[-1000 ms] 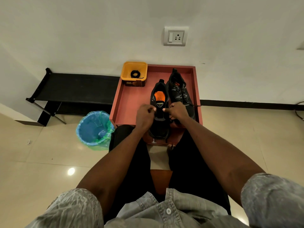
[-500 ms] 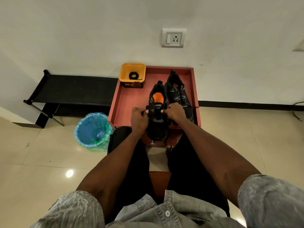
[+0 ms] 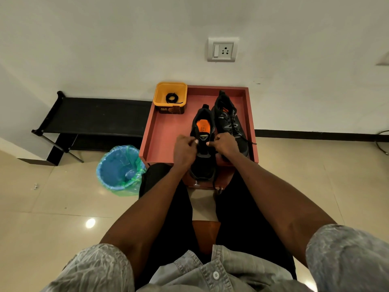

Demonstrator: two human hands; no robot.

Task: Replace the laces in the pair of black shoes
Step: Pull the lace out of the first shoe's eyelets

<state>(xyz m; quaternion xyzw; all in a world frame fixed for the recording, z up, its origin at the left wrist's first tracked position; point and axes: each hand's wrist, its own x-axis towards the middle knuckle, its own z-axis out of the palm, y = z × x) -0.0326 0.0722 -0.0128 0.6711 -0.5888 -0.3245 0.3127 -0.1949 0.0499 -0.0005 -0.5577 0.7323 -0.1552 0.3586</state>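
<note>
Red tray: near shoe toe toward person.

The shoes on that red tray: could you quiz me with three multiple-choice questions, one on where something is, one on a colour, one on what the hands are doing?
1. Where is the yellow tub?
A. At the tray's far left corner
B. On the floor beside the bin
C. On the black bench

2. What colour is the inside of the nearer shoe?
A. Green
B. Orange
C. White

3. What are the two hands doing?
A. Resting flat on the lap
B. Holding the yellow tub
C. Pinching at both sides of the nearer shoe

Answers:
1. A: the yellow tub, with a coiled black lace inside, sits at the far left corner of the red tray.
2. B: the nearer shoe shows an orange lining.
3. C: the left hand and right hand have fingers curled at the shoe's lacing area.
</note>
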